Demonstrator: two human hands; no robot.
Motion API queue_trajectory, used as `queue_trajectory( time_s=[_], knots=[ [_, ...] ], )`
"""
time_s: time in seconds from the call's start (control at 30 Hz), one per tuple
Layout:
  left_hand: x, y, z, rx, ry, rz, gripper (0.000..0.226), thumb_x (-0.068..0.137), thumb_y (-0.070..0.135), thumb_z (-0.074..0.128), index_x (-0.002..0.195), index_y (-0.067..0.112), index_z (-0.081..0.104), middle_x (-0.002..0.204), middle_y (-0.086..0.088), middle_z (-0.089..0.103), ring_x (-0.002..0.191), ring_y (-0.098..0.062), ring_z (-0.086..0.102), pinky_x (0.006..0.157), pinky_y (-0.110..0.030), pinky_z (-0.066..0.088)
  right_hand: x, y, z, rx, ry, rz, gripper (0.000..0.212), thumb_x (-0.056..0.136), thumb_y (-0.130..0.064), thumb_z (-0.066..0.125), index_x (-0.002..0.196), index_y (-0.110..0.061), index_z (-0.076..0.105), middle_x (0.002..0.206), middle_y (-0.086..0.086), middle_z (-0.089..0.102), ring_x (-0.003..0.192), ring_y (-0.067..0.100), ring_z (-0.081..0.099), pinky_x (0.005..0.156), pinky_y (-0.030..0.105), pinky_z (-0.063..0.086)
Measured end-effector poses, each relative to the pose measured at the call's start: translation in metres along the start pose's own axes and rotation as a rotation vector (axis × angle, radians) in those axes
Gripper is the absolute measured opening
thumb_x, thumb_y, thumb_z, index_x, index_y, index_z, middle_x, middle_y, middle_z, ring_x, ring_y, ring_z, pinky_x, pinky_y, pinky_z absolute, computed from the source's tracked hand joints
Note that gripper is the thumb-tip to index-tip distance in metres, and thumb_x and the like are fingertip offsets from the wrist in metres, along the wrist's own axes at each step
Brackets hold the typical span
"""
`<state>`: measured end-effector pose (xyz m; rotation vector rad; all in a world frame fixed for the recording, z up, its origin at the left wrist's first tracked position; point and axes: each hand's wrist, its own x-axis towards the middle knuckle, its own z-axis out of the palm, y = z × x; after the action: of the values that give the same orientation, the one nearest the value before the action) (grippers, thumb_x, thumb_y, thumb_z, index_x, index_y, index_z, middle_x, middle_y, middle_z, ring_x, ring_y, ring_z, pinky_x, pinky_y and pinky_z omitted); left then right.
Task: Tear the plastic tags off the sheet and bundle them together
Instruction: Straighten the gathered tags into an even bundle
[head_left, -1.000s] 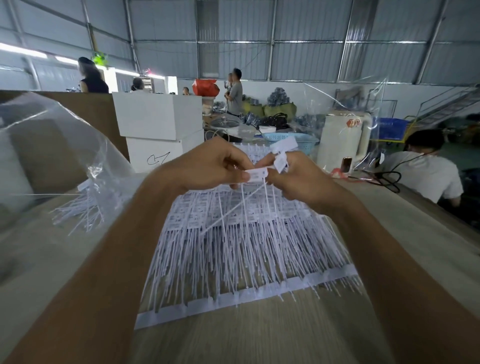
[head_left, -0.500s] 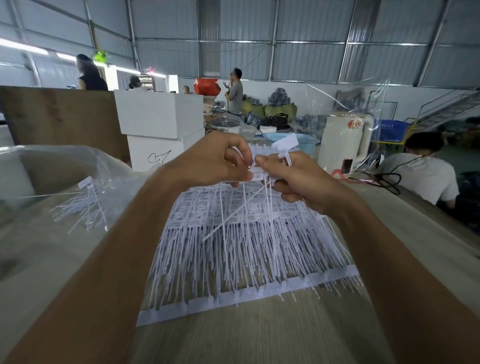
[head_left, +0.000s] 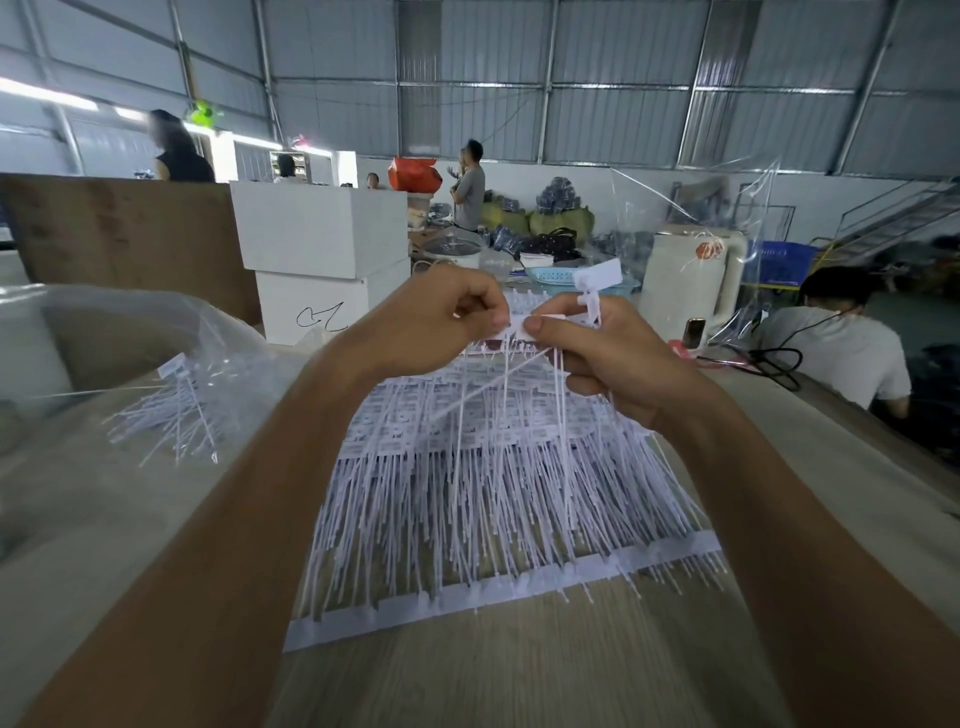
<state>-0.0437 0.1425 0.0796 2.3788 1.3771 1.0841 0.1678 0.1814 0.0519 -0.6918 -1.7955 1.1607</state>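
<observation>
A stack of white plastic tag sheets (head_left: 498, 499) lies on the wooden table, thin tails pointing toward me and ending in a white strip. Both hands are raised over the sheets' far end. My left hand (head_left: 431, 327) pinches the flat head of a tag (head_left: 519, 327) between thumb and fingers. My right hand (head_left: 608, 358) pinches the same tag head with its thumb and also holds a small bundle of torn tags (head_left: 597, 283), whose heads stick up above its fingers and whose tails hang down.
A clear plastic bag (head_left: 171, 405) holding loose tags lies at left. White boxes (head_left: 322, 260) stand behind the sheets. A seated person (head_left: 841, 343) is at right beside a black cable (head_left: 774, 358). More people stand far back.
The hands have drawn closer together at the tag head. My right thumb now presses on the tag that my left hand holds. The bundle's heads stand slightly higher.
</observation>
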Motion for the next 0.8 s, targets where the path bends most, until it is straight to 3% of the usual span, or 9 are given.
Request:
queue_trajectory(
  time_s=[0.13, 0.27, 0.33, 0.4, 0.47, 0.57, 0.67, 0.8],
  knots=[
    [0.001, 0.002, 0.007, -0.107, 0.029, -0.038, 0.02, 0.102, 0.019, 0.057, 0.084, 0.024, 0.065, 0.077, 0.004, 0.074, 0.076, -0.006, 0.069, 0.082, -0.031, 0.053, -0.001, -0.003, 0.0, 0.053, 0.016, -0.009, 0.011, 0.091, -0.021, 0.075, 0.081, -0.023, 0.072, 0.06, -0.006, 0.043, 0.045, 0.005, 0.03, 0.04, 0.019, 0.025],
    [0.005, 0.0, 0.014, -0.092, 0.103, -0.069, 0.036, 0.106, 0.025, 0.047, 0.071, 0.026, 0.054, 0.056, 0.018, 0.052, 0.059, -0.006, 0.048, 0.073, -0.035, 0.046, -0.002, -0.006, 0.006, 0.038, 0.022, -0.034, 0.011, 0.093, -0.019, 0.074, 0.082, -0.022, 0.073, 0.061, -0.004, 0.041, 0.046, 0.007, 0.028, 0.042, 0.021, 0.022],
    [0.005, -0.001, 0.014, -0.07, 0.111, -0.093, 0.037, 0.106, 0.029, 0.047, 0.07, 0.023, 0.054, 0.058, 0.016, 0.05, 0.063, -0.009, 0.049, 0.082, -0.047, 0.055, -0.002, -0.006, 0.009, -0.007, 0.038, -0.059, 0.006, 0.093, -0.018, 0.073, 0.088, -0.016, 0.071, 0.06, -0.003, 0.04, 0.047, 0.008, 0.028, 0.044, 0.023, 0.022],
    [0.004, -0.001, 0.01, -0.066, 0.104, -0.117, 0.036, 0.105, 0.029, 0.048, 0.074, 0.016, 0.059, 0.064, 0.012, 0.055, 0.072, -0.018, 0.055, 0.091, -0.057, 0.054, -0.003, -0.007, 0.01, -0.086, 0.055, -0.112, 0.007, 0.093, -0.017, 0.073, 0.093, -0.01, 0.07, 0.057, -0.008, 0.044, 0.046, 0.006, 0.032, 0.044, 0.022, 0.025],
    [0.003, 0.0, 0.007, -0.07, 0.095, -0.14, 0.036, 0.105, 0.029, 0.049, 0.077, 0.011, 0.063, 0.068, 0.008, 0.059, 0.076, -0.021, 0.057, 0.093, -0.058, 0.053, -0.003, -0.009, 0.011, -0.211, 0.046, -0.212, 0.012, 0.094, -0.013, 0.072, 0.095, -0.001, 0.067, 0.055, -0.016, 0.052, 0.044, 0.001, 0.043, 0.045, 0.013, 0.032],
    [0.002, 0.0, 0.006, -0.067, 0.095, -0.175, 0.04, 0.104, 0.03, 0.051, 0.068, 0.015, 0.061, 0.062, 0.006, 0.052, 0.069, -0.015, 0.052, 0.089, -0.051, 0.055, -0.002, -0.013, 0.013, -0.398, 0.034, -0.321, 0.015, 0.094, -0.012, 0.072, 0.092, 0.003, 0.068, 0.062, -0.017, 0.06, 0.055, -0.003, 0.052, 0.054, 0.007, 0.037],
    [0.003, 0.001, 0.006, -0.041, 0.093, -0.204, 0.043, 0.103, 0.027, 0.052, 0.061, 0.017, 0.055, 0.048, 0.013, 0.045, 0.049, -0.003, 0.041, 0.064, -0.032, 0.039, -0.002, -0.015, 0.014, -0.495, 0.01, -0.357, 0.015, 0.094, -0.013, 0.072, 0.086, 0.0, 0.07, 0.064, -0.015, 0.059, 0.058, -0.002, 0.05, 0.058, 0.01, 0.036],
    [0.003, 0.0, 0.005, -0.073, 0.083, -0.209, 0.038, 0.103, 0.024, 0.052, 0.077, -0.003, 0.061, 0.059, 0.002, 0.049, 0.062, -0.015, 0.045, 0.069, -0.033, 0.037, -0.003, -0.019, 0.015, -0.599, 0.002, -0.378, 0.015, 0.094, -0.018, 0.072, 0.084, -0.007, 0.071, 0.082, 0.009, 0.068, 0.065, 0.005, 0.054, 0.062, 0.022, 0.042]
  ],
)
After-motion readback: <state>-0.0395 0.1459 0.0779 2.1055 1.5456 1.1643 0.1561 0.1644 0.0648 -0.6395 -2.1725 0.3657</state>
